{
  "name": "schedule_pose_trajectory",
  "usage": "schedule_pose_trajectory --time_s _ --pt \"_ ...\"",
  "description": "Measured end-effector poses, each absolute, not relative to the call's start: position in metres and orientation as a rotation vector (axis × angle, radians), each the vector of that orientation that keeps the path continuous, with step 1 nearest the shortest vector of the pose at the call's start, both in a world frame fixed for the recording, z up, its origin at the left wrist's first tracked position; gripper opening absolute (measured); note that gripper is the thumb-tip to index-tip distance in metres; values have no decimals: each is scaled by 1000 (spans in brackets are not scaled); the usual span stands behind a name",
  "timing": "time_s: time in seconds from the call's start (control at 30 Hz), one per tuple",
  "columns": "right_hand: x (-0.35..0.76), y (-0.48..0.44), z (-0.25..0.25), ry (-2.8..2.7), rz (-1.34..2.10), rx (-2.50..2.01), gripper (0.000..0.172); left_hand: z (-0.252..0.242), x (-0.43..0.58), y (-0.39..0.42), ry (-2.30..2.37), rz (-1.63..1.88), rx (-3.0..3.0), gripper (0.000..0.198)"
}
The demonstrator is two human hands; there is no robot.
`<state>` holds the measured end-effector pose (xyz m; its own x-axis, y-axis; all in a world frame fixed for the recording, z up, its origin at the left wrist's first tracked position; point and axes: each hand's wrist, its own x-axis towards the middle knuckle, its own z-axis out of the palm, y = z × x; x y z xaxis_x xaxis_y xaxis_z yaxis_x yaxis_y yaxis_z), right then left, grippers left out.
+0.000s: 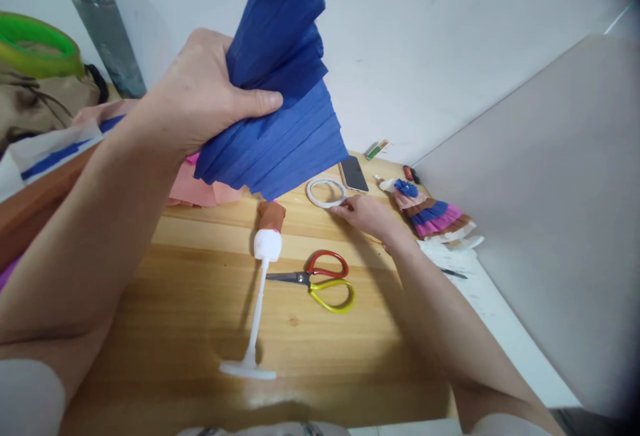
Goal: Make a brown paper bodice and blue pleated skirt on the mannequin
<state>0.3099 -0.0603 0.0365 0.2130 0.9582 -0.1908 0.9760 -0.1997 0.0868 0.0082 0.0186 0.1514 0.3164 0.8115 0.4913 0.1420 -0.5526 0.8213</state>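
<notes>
Left hand is clamped on the pleated blue paper at 11 o'clock from the doll stand, while right hand touches the tape ring at 1 o'clock (can't tell if it's gripping), so those one-handed pleats could fan loose.

Arms bare from L hand & R hand to past elbows. Pale, plain short sleeves: L sleeve lower-left of the scissors, R sleeve lower-right.
</notes>
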Motion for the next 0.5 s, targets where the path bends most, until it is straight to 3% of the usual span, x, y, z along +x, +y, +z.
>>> schedule_pose_trajectory --time_s 0.27,0.5 --pt "306 -63 33 1869 -37 2348 41 153 6 22 956 1218 1977 29" --pt "311 -77 32 2103 53 2413 23 161 -1 23 778 217 2612 25"
